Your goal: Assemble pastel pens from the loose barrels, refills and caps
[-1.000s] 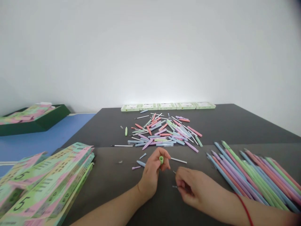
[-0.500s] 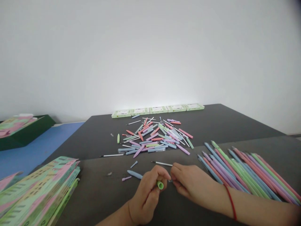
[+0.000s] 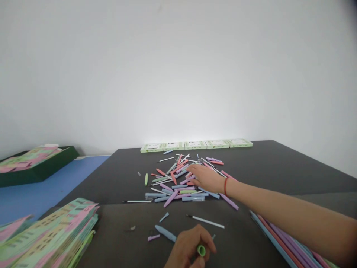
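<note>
My left hand [image 3: 189,246] is wrapped around a green pen barrel [image 3: 201,250], its round hollow end facing me, low in the view. Close by it lie a blue pen barrel [image 3: 165,233], a purple clip piece [image 3: 153,238], a small blue piece [image 3: 164,217] and a white refill [image 3: 208,222] with a dark tip. My right hand [image 3: 206,178], a red string at its wrist, is stretched over the pile of pen parts [image 3: 178,187]. Its fingers are extended among the coloured pieces, and nothing held shows between them.
Finished-looking coloured pens [image 3: 284,242] lie in a row at lower right, partly under my right forearm. Stacked printed cartons [image 3: 52,234] stand at lower left. A green box [image 3: 41,167] holds more on the blue surface [image 3: 69,176]. Flat boxes [image 3: 195,145] line the table's far edge.
My right hand has left my left hand's side and moved forward onto the pile. The white refill near it now lies uncovered. My left hand keeps the green barrel. The view has tilted up.
</note>
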A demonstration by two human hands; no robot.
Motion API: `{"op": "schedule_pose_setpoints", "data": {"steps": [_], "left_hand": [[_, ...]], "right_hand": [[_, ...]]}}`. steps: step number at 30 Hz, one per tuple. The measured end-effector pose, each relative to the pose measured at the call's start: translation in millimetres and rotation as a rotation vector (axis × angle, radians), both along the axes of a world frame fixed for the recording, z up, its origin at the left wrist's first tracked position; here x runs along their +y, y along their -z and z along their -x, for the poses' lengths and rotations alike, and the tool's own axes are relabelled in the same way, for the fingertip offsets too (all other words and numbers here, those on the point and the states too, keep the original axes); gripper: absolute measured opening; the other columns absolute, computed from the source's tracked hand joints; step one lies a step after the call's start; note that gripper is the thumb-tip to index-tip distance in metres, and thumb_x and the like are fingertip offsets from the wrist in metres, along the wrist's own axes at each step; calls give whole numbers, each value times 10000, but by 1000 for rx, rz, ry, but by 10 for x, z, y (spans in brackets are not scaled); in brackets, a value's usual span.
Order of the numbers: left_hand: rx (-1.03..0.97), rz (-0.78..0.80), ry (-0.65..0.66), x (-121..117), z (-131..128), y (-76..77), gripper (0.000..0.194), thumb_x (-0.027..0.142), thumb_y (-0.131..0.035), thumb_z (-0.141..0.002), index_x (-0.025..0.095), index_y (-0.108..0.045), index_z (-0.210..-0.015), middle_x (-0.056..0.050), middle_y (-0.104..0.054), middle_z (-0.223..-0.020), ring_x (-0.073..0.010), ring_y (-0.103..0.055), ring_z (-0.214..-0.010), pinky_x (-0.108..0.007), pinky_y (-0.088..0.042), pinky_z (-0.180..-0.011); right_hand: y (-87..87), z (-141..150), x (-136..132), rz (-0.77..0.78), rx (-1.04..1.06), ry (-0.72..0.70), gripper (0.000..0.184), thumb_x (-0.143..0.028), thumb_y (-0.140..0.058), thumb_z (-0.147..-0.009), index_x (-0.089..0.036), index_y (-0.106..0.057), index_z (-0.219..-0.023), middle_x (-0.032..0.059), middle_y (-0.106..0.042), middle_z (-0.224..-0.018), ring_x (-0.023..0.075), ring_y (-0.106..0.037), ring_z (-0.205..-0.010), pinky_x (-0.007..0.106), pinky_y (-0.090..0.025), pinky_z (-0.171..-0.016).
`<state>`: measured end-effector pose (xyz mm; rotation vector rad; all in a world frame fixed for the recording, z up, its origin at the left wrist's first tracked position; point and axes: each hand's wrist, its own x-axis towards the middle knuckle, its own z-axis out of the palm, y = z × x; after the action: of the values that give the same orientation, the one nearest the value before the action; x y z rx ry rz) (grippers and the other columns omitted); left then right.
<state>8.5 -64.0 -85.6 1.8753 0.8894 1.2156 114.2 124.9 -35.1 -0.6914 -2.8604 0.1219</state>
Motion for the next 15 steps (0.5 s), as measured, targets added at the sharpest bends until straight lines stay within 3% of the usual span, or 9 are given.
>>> {"op": "schedule_pose_setpoints", "data": {"steps": [3,8,11,15], "left_hand": [[22,16,-21,7,10,47,534,631,-292,-874,177,-555,-774,5,-441,-579,-111,-406,-494,-231,-302,-495],[5,48,-22,15,5,53,505,614,-320,-871,173,-544,-765,15,-431,-547,-105,-400,-467,-221,-298,-474],[-7,74,-56,27,-36,16,536,637,-308,-863,171,-540,-738,13,-430,-535,-109,-405,-462,-225,-301,-472],[-33,112,-57,41,-81,-23,494,607,-376,-848,164,-549,-716,9,-423,-540,-111,-402,-474,-224,-302,-476]], "right_hand": [[165,340,262,1,-14,-24,577,-416,-481,-908,-90,-390,-1376,172,-385,-1449,265,-328,-1333,388,-234,-1093],[408,531,326,21,-53,-37,680,-546,-368,-922,-82,-342,-1417,176,-317,-1489,284,-262,-1372,430,-196,-1107],[367,410,305,19,-66,-44,641,-535,-390,-922,-117,-367,-1407,166,-334,-1483,293,-287,-1359,457,-234,-1089],[126,366,420,-6,-47,-29,391,-376,-421,-964,-166,-499,-1285,121,-509,-1343,254,-470,-1220,458,-372,-1003]]}}
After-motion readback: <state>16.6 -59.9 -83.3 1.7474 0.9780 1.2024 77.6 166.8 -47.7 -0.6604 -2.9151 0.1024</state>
